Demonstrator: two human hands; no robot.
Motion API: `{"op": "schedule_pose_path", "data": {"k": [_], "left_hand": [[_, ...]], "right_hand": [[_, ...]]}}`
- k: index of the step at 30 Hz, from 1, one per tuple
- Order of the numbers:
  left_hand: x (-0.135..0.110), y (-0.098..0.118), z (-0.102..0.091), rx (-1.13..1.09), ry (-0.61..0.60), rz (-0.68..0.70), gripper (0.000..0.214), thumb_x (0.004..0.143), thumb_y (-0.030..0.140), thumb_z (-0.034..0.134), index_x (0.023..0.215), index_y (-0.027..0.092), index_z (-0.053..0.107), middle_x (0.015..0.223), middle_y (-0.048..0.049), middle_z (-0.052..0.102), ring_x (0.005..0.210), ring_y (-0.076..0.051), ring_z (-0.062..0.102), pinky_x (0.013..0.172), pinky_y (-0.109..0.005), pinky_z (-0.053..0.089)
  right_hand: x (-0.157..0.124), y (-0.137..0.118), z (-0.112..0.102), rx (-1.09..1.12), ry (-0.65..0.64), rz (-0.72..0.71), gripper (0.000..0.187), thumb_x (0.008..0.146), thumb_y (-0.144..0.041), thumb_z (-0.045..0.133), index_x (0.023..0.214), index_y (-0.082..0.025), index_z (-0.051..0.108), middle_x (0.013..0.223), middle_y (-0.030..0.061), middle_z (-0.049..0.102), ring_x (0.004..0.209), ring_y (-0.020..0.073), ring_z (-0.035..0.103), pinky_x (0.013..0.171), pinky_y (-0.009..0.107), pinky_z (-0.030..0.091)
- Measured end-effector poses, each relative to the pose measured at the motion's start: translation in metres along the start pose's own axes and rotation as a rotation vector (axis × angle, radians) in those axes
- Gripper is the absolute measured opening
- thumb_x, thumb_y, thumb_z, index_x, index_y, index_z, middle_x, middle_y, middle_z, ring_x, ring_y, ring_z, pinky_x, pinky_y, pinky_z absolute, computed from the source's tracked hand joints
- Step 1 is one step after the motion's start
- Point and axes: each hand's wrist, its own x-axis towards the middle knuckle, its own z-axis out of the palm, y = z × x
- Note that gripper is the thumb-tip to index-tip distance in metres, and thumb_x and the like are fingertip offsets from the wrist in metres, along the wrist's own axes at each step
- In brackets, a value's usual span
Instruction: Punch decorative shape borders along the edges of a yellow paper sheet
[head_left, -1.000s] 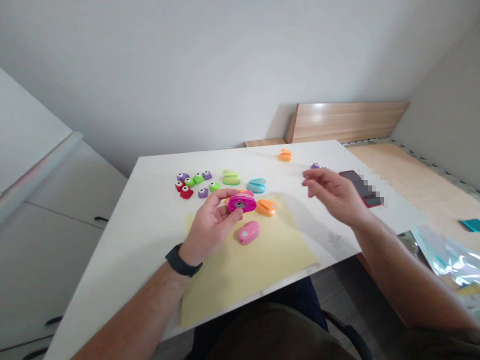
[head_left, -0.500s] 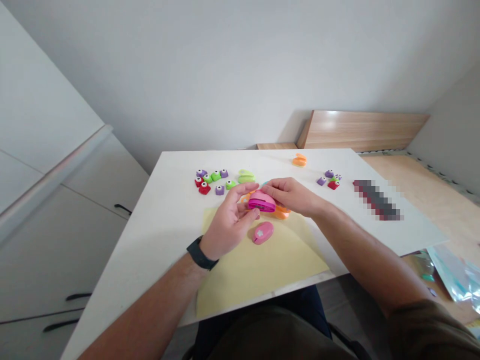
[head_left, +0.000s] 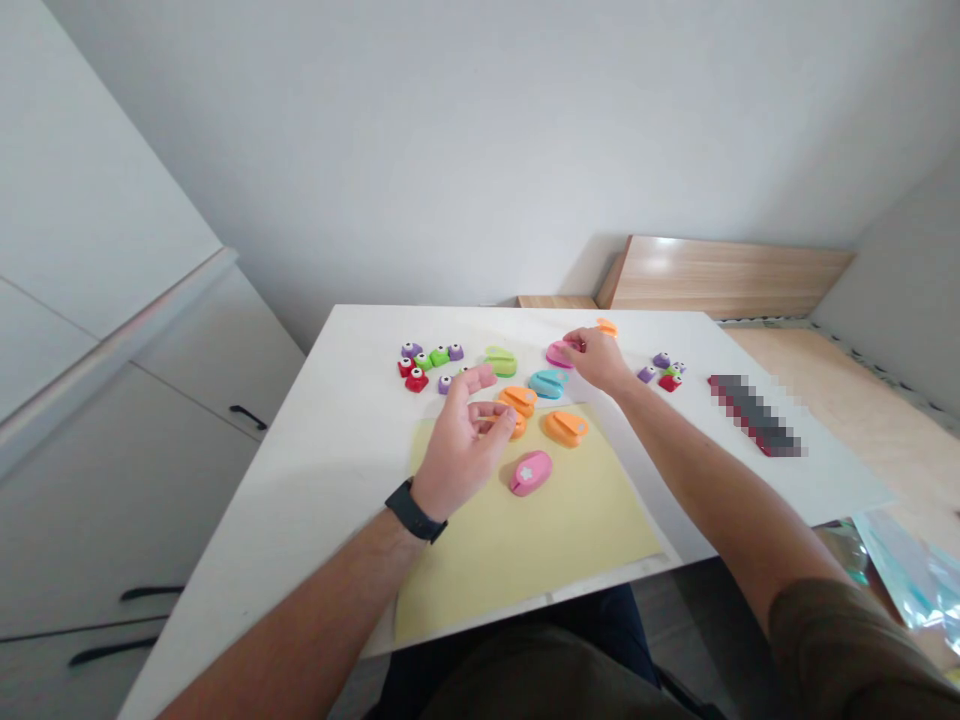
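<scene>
And there it was: R hand [head_left: 598, 360] out toward the far edge of the bench [head_left: 300, 500], fingertips pinched on a magenta craft punch [head_left: 559, 354], w/ a small orange punch [head_left: 606, 327] just beyond. L hand [head_left: 465, 440] open, fingers spread, raised beside an orange punch [head_left: 517, 400] at the top edge of a pale yellow paper sheet [head_left: 480, 570]; contact hard to tell from this view. Another orange punch [head_left: 566, 428] and a pink flower punch [head_left: 530, 473] sat on the sheet, teal punch [head_left: 546, 384] just off it, lime punch [head_left: 500, 361] further back. Mini punches lay in 2 clusters, L cluster [head_left: 427, 362] and R cluster [head_left: 664, 366]. Tip: a firm pinch across the body was the sound hold, fingers clear of the lever.
</scene>
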Motion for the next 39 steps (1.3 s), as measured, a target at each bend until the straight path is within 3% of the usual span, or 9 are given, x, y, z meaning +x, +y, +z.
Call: {"op": "schedule_pose_path", "data": {"k": [16,24,30,35,39], "left_hand": [[-0.001,0.0,0.0,0.037,0.006,-0.015,0.05,0.087,0.028,0.073,0.131,0.025,0.048,0.141,-0.0115,0.051,0.095,-0.017,0.07,0.08,-0.035,0.064],[-0.001,-0.004,-0.001,0.026,-0.016,-0.053,0.049,0.087,0.029,0.074,0.13,0.023,0.05,0.136,-0.0101,0.054,0.096,-0.016,0.071,0.077,-0.031,0.063],[-0.002,-0.001,0.0,0.019,-0.022,-0.067,0.047,0.088,0.03,0.074,0.129,0.024,0.052,0.132,-0.0099,0.057,0.097,-0.019,0.072,0.081,-0.034,0.062],[-0.002,0.0,0.0,0.039,-0.015,-0.074,0.047,0.088,0.031,0.073,0.129,0.024,0.051,0.136,-0.011,0.056,0.099,-0.02,0.072,0.082,-0.036,0.063],[-0.002,0.001,0.001,0.056,-0.022,-0.07,0.045,0.089,0.032,0.072,0.128,0.024,0.052,0.139,-0.0112,0.054,0.096,-0.018,0.072,0.08,-0.035,0.063]], "right_hand": [[-0.005,-0.003,0.005,-0.277,-0.025,-0.176,0.038,0.102,-0.039,0.047,0.099,-0.019,0.079,0.096,0.0106,0.076,0.089,0.023,0.066,0.076,0.034,0.04],[-0.015,-0.007,0.001,-0.33,-0.059,-0.246,0.043,0.107,-0.034,0.034,0.122,-0.017,0.071,0.11,0.0158,0.074,0.102,0.0272,0.063,0.09,0.038,0.039],[-0.009,-0.008,0.001,-0.356,-0.069,-0.308,0.043,0.107,-0.03,0.033,0.11,-0.015,0.074,0.106,0.0167,0.073,0.102,0.0286,0.061,0.097,0.041,0.035],[-0.016,-0.004,0.008,-0.288,-0.045,-0.277,0.045,0.107,-0.029,0.032,0.13,-0.014,0.067,0.116,0.0161,0.073,0.104,0.0278,0.061,0.096,0.038,0.037],[-0.018,-0.002,0.01,-0.262,-0.041,-0.273,0.046,0.108,-0.032,0.032,0.134,-0.014,0.065,0.118,0.016,0.072,0.106,0.0276,0.061,0.097,0.038,0.037]]}}
